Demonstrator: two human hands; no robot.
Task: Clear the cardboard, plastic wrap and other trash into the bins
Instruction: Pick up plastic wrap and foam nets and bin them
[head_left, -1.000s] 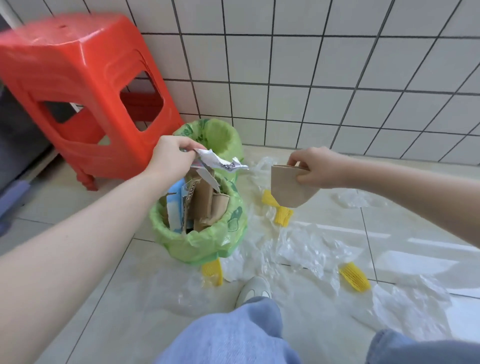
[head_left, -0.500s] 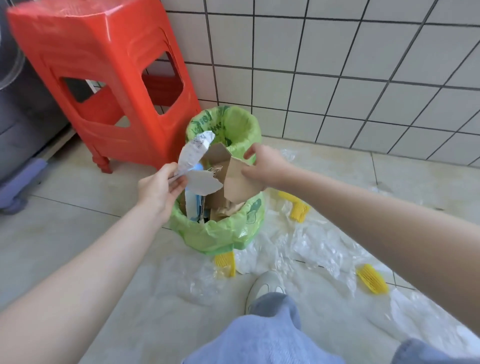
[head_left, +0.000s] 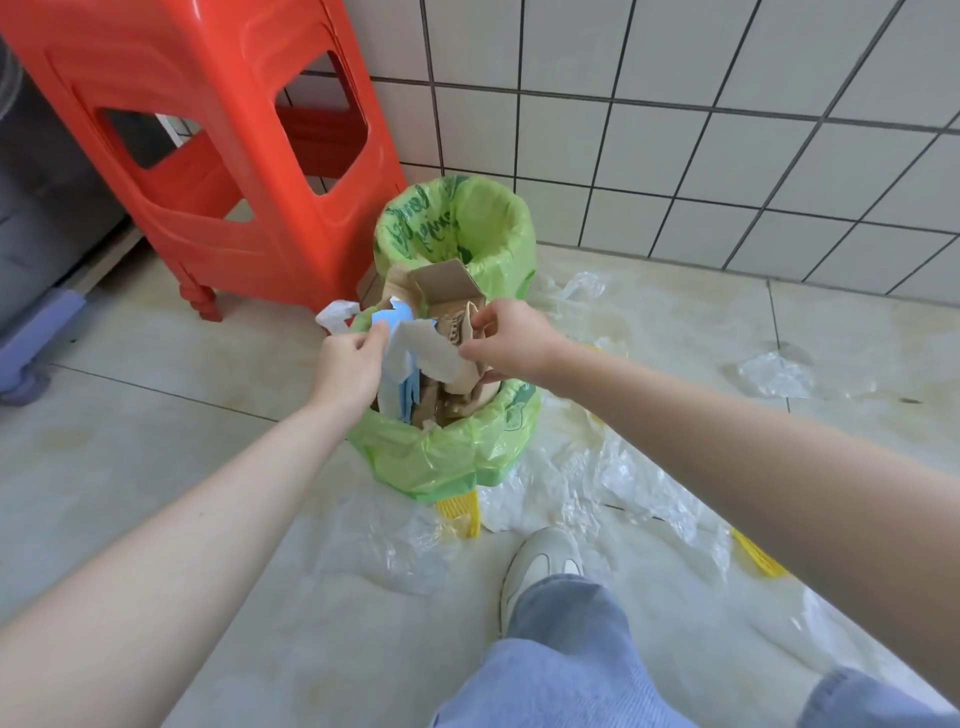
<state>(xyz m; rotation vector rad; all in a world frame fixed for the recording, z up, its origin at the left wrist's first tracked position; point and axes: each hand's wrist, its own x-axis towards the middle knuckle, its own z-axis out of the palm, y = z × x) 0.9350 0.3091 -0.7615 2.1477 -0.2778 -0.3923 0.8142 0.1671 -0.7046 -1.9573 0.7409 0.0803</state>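
Two bins lined with green bags stand by the wall. The near bin (head_left: 447, 457) is stuffed with brown cardboard (head_left: 447, 283) and blue and white scraps. The far bin (head_left: 498, 218) behind it looks hollow. My left hand (head_left: 348, 364) is over the near bin's left rim and pinches a white torn paper scrap (head_left: 410, 343). My right hand (head_left: 511, 338) is over the right rim, fingers curled round a brown cardboard piece (head_left: 467, 384) that dips into the bin. Clear plastic wrap (head_left: 613, 478) lies crumpled on the floor to the right.
A red plastic stool (head_left: 218, 156) stands left of the bins against the tiled wall. Yellow foam net pieces (head_left: 460, 512) lie by the near bin and at the far right. My white shoe (head_left: 540, 561) and jeans are below. A grey-purple object sits at the far left.
Both hands have come down onto the near bin. The right hand carried its cardboard piece from the right into the bin. The left hand lowered its paper scrap to the rim.
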